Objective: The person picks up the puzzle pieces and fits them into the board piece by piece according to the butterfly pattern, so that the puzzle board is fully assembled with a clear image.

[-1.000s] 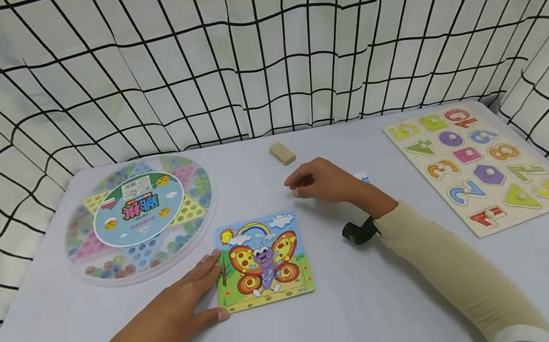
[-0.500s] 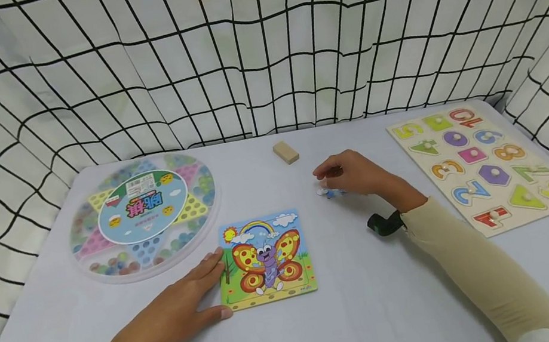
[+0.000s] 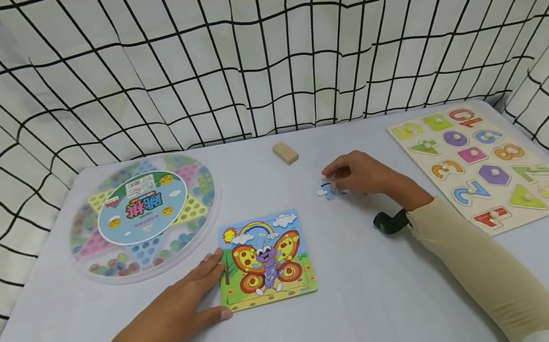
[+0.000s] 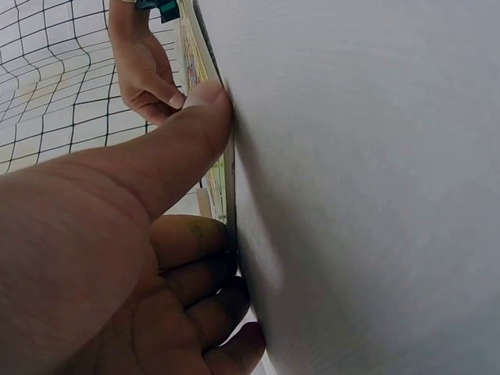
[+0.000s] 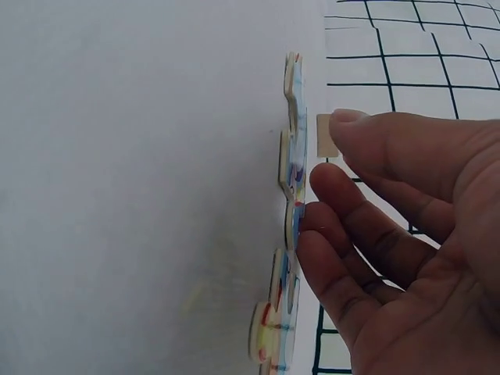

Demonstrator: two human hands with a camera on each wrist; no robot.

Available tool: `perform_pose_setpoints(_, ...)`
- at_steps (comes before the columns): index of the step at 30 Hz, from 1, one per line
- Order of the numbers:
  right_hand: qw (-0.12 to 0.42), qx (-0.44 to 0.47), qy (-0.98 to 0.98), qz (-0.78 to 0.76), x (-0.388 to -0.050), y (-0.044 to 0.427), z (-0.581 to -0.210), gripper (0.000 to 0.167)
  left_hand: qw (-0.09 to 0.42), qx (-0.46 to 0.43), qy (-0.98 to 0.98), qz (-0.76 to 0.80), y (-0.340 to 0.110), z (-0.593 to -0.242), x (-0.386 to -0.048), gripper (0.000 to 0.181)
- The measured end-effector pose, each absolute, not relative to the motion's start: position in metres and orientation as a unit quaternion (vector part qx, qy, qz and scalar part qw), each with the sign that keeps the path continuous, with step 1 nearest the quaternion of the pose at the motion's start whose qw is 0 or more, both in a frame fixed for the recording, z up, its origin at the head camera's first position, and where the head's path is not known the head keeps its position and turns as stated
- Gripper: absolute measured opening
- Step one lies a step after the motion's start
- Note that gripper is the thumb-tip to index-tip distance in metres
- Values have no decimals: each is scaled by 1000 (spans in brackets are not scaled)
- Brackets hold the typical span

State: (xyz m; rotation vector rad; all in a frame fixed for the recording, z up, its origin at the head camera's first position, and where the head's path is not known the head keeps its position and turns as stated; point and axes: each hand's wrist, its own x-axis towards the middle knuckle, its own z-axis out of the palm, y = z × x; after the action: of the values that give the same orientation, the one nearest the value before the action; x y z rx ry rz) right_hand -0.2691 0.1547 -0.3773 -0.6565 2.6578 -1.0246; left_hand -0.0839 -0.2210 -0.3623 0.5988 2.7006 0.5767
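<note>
A square butterfly picture puzzle [image 3: 267,263] lies flat on the white table. My left hand [image 3: 173,312] rests at its left side, with thumb and fingertips touching the edge; the left wrist view shows the thumb [image 4: 187,129] against the board's rim. Farther right, my right hand [image 3: 362,173] hovers low over small blue and white jigsaw pieces [image 3: 327,190], partly covering them. From the right wrist, several flat jigsaw pieces [image 5: 291,164] appear edge-on, some overlapping. The right fingertips are at these pieces, while the thumb stands apart with nothing pinched.
A small wooden block [image 3: 285,153] sits behind the puzzle. At the left is a round Chinese checkers set [image 3: 145,211] with marbles under a clear cover. A number and shape peg board [image 3: 494,175] lies at the right. Black netting [image 3: 265,68] borders the table.
My right hand has moved right, from beside the wooden block to over the jigsaw pieces, uncovering some on its left. My left hand stays against the butterfly puzzle.
</note>
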Motion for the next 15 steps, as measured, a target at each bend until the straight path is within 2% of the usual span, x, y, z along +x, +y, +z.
perform_pose_setpoints(8,118,-220,905,-344,-266,151,-376,36,156,212,944,201,-222,-362,-84,84)
perform_pose_setpoints(15,108,-238,912,-317,-264,150,-377,33,154,215,943,200,-222,-363,-84,84)
